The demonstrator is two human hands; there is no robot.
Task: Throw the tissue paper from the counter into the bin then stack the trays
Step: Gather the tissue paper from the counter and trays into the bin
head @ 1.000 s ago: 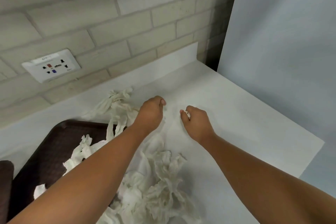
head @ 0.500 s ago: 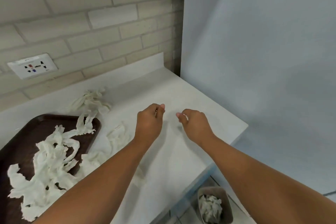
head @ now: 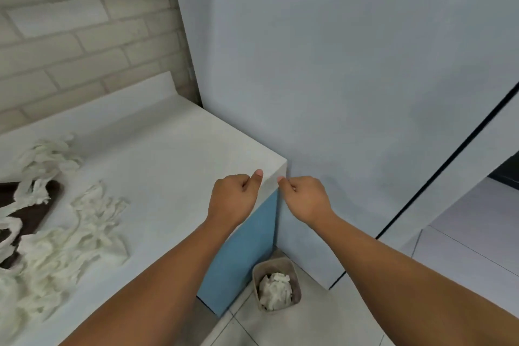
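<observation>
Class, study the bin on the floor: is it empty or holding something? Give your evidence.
Not empty. Crumpled white tissue paper lies inside the bin, covering most of its opening; the bin stands upright.

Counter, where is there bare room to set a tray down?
The counter is bare on its right half, between the tissue paper and the corner by the grey panel, back to the brick wall. Crowded: the left, where tissue paper lies over counter and brown tray. The left hand and right hand hover at that corner.
</observation>
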